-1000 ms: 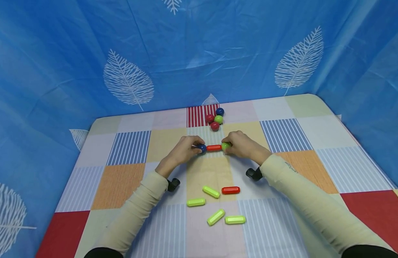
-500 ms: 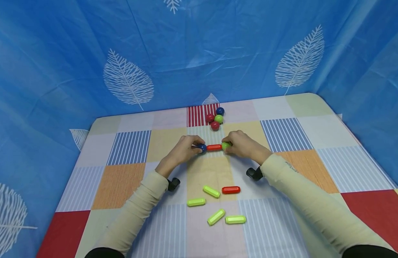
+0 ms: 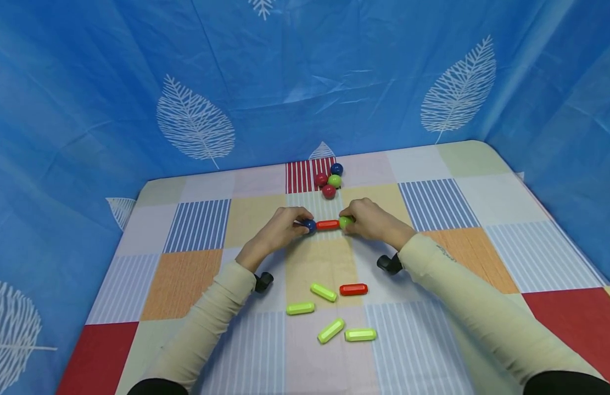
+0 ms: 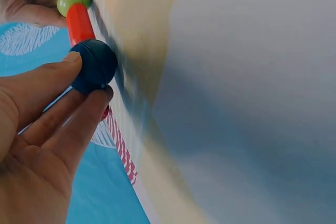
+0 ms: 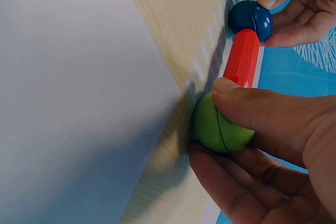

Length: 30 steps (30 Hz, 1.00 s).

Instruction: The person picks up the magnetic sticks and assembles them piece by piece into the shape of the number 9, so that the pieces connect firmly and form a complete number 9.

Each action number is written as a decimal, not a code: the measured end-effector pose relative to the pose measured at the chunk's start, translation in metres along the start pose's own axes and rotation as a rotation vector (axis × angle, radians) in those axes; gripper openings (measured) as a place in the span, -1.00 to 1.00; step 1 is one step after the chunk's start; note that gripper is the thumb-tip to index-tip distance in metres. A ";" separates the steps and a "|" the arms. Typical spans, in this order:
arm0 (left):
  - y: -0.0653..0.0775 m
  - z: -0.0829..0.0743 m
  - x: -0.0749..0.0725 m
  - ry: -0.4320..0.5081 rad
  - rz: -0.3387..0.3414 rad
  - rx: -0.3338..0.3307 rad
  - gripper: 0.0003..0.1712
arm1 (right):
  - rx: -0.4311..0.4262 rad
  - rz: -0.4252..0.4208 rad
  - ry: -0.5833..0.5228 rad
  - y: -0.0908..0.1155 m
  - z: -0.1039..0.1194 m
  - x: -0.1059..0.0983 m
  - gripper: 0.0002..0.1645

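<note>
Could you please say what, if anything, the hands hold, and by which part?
The left hand pinches the glossy blue ball, the right hand the green ball, at opposite ends of the red faceted rod.

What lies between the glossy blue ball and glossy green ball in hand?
A red faceted rod, touching the blue ball and green ball; all three views show it.

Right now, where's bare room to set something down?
The cloth is bare left of the left sleeve and right of the right sleeve. Crowded: between them, by the ball-ended red rod and five loose rods; farther off, by four balls.
</note>
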<state>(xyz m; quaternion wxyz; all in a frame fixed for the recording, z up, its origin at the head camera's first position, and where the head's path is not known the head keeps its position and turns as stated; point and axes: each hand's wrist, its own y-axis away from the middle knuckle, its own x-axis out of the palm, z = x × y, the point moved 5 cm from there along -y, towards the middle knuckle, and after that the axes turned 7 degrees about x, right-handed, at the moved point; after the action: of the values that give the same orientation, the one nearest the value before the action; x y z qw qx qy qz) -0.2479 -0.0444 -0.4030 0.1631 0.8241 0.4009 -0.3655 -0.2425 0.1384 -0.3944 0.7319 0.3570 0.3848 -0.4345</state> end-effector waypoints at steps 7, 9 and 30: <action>0.007 -0.013 -0.005 -0.128 -0.020 0.094 -0.65 | -0.001 0.006 0.005 0.000 0.001 0.001 -0.52; 0.011 -0.026 -0.006 -0.166 -0.023 0.148 -0.66 | -0.002 0.003 0.008 -0.001 0.001 0.000 -0.53; 0.053 -0.070 0.062 -0.252 0.434 0.305 -0.85 | 0.020 -0.006 0.015 0.000 -0.001 0.000 -0.52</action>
<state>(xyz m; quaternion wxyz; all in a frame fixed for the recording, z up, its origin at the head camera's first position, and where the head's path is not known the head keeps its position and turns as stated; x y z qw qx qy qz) -0.1485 -0.0047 -0.4023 0.1601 0.8537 0.1324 -0.4775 -0.2430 0.1393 -0.3949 0.7241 0.3665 0.3869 -0.4377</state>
